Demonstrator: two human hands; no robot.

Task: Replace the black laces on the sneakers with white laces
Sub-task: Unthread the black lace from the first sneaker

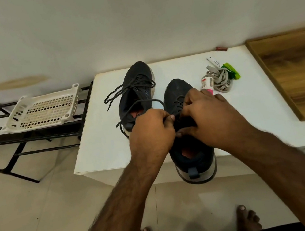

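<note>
Black lace [141,102] loops up and leftward from our left hand [151,130], which pinches it at the fingertips. Near sneaker [193,155] lies on the white table [245,104], long axis running away from us, heel overhanging the front edge. Right hand [208,118] sits just beside the left, over the eyelets, fingers curled onto the lacing; exact hold hidden. Far sneaker [136,92] is still laced black. White laces [221,79] lie bundled beyond the right hand, the nearer one to them. We judge unthreading comes next.

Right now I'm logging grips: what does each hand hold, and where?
Left hand pinches the black lace near the nearer sneaker's eyelets. Right hand fingers work those laces; exact hold hidden.
</note>
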